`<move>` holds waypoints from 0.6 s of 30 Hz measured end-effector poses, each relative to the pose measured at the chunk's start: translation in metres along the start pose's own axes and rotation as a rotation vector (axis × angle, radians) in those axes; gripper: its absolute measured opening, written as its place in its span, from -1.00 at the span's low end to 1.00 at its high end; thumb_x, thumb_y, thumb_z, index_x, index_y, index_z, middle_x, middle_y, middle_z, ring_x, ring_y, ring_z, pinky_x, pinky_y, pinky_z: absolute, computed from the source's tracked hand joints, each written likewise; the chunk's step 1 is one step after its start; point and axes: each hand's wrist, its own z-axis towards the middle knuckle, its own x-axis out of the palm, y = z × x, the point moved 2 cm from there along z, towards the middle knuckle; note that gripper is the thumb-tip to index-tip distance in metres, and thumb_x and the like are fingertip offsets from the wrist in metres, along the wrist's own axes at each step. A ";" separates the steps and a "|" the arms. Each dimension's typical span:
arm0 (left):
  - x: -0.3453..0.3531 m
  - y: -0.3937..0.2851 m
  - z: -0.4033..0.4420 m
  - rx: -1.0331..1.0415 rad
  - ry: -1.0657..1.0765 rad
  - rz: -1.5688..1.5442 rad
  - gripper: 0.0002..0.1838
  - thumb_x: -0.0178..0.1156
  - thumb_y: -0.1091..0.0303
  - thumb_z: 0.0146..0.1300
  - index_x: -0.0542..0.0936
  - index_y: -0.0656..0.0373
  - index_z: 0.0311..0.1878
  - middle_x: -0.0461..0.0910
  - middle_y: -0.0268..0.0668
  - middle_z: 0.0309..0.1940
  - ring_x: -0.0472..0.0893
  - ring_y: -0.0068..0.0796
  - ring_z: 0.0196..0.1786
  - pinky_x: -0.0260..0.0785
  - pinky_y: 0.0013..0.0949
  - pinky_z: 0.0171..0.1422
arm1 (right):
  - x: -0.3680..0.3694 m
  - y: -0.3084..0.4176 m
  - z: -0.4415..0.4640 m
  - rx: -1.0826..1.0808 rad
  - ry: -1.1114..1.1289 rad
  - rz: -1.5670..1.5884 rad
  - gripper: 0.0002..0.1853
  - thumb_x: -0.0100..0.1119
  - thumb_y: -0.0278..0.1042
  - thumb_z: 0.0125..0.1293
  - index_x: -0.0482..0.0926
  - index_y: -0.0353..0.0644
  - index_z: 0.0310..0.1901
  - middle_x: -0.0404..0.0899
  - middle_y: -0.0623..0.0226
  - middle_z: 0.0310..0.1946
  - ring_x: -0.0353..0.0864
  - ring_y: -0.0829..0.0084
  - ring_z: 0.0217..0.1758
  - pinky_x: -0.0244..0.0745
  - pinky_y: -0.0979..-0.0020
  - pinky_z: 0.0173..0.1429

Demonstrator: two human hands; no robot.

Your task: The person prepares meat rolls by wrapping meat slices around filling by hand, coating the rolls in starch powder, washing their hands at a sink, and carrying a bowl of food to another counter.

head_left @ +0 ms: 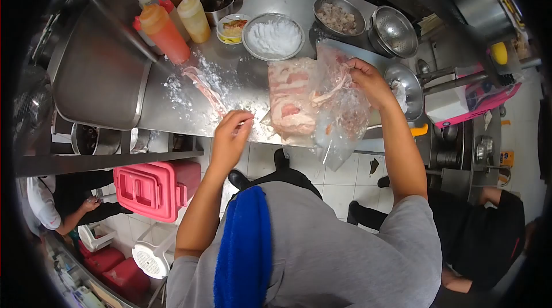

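My right hand [371,84] is closed in a pinch over a clear plastic bag [342,130]. A pale meat strip [332,91] runs from its fingertips down across the bag. Beside the bag lies a block of pink-and-white meat slabs [292,98], flat on the steel table's near edge. My left hand [233,133] is over the table edge, left of the block, with fingers curled together; whatever they pinch is hidden. Just beyond it another long meat strip [206,91] lies on the floury steel.
A plate of white powder [273,37], sauce bottles [165,32], a bowl of meat pieces [339,16] and a metal colander [394,31] stand at the back. A yellow-handled tool [420,130] lies right. A pink bin [155,188] and other people are nearby.
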 end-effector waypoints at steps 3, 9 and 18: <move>0.042 -0.032 0.043 0.116 0.089 -0.115 -0.80 0.15 0.47 0.29 0.58 0.27 -0.05 0.58 -0.21 -0.14 0.58 -0.45 -0.08 0.42 -0.43 -0.01 | 0.007 0.025 -0.004 0.042 -0.061 0.089 -0.81 -0.05 -0.42 0.33 0.53 -0.12 -0.08 0.55 0.56 -0.25 0.47 0.74 -0.22 0.39 0.60 -0.11; 0.120 -0.045 0.101 0.041 0.332 -0.306 -0.70 0.24 0.30 0.24 0.58 0.28 -0.03 0.63 -0.31 -0.21 0.57 -0.58 -0.16 0.41 -0.49 -0.07 | 0.009 0.042 0.002 0.047 -0.068 0.210 -0.81 0.00 -0.35 0.35 0.54 -0.10 -0.06 0.56 0.52 -0.27 0.52 0.66 -0.24 0.44 0.54 -0.11; 0.147 -0.024 0.101 -0.114 0.510 -0.200 -0.77 0.21 0.27 0.27 0.63 0.27 -0.19 0.56 -0.43 -0.42 0.45 -0.68 -0.37 0.30 -0.51 -0.24 | -0.009 0.016 0.019 -0.035 -0.214 0.382 -0.81 0.01 -0.35 0.38 0.56 -0.17 -0.08 0.61 0.39 -0.34 0.60 0.57 -0.35 0.47 0.55 -0.26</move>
